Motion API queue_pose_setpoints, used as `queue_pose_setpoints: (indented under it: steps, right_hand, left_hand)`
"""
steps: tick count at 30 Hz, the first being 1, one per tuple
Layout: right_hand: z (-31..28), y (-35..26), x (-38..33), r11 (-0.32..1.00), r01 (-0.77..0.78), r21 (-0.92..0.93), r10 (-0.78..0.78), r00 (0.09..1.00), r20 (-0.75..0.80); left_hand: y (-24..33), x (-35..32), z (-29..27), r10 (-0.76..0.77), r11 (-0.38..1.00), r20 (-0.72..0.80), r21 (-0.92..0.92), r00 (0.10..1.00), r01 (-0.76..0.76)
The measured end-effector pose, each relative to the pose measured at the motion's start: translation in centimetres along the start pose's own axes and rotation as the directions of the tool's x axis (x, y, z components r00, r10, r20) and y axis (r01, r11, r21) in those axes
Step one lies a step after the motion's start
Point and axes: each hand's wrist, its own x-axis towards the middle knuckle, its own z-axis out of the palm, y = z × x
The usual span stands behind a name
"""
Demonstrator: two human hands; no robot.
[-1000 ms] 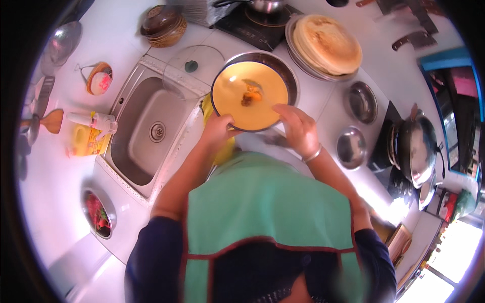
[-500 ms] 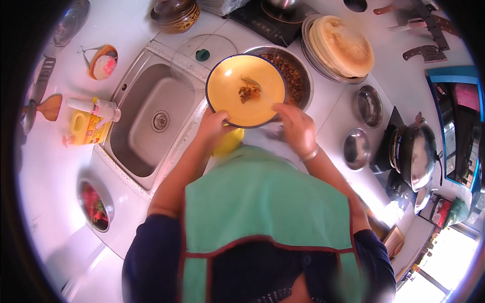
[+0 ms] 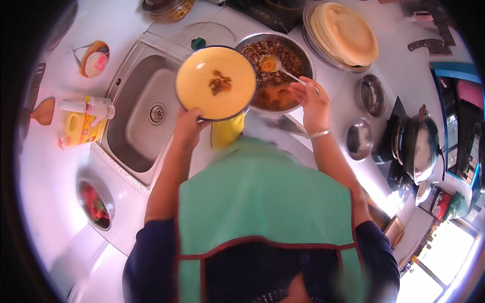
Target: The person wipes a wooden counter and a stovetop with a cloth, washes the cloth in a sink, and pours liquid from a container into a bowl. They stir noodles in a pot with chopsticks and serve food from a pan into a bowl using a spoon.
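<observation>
My left hand (image 3: 188,126) grips the near rim of a yellow bowl (image 3: 194,76) with a dark blue edge, tilted toward me. A small heap of brown chopped filling (image 3: 220,83) lies in its middle. In my right hand (image 3: 314,103), closed around the handle, is a spoon (image 3: 270,64) whose bowl rests over a large steel basin (image 3: 309,68). Brown minced filling (image 3: 255,53) covers the basin's far part, and reddish-brown liquid shows at its near side. Part of the basin's left rim is hidden behind the yellow bowl.
Left of the bowl is a steel sink (image 3: 136,116), with a yellow jug (image 3: 81,126) beside it. A stack of round flatbreads (image 3: 346,33) stands far right of the basin. Two small steel bowls (image 3: 372,96) sit on the counter. Further right is a wok (image 3: 424,146).
My left hand has carried the yellow bowl a little to the left. My right hand has let go of its rim and now holds a spoon over the basin, which shows more fully.
</observation>
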Motion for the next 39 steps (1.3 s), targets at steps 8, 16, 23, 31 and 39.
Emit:
queue_pose_setpoints:
  steps: [8, 16, 23, 31, 39]
  right_hand:
    - [-2.4, 6.3, 1.2, 0.734, 0.223, -0.641, -0.006, 0.946, 0.323]
    - [-3.0, 4.9, 0.4, 0.895, -0.117, -0.431, 0.265, 0.916, 0.3]
    - [-3.1, 4.4, -0.3, 0.864, -0.499, 0.064, 0.496, 0.866, 0.06]
    - [0.3, -4.4, -2.0, 0.991, 0.094, 0.1, -0.101, 0.992, 0.072]
    - [-0.3, -2.2, -2.5, 0.467, 0.649, -0.6, -0.58, 0.737, 0.346]
  left_hand:
    - [1.3, 0.1, -2.8, 0.082, 0.994, -0.053, -0.071, 0.995, -0.086]
    - [0.8, 0.6, -1.7, 0.087, 0.99, 0.004, -0.113, 0.996, -0.086]
    - [2.0, 1.1, -0.3, 0.1, 0.992, -0.044, -0.078, 0.994, -0.104]
    - [1.0, 2.7, 1.7, 0.119, 0.993, 0.013, 0.002, 0.993, -0.119]
    - [-0.8, 1.6, 8.1, 0.056, 0.998, 0.188, 0.004, 0.981, -0.057]
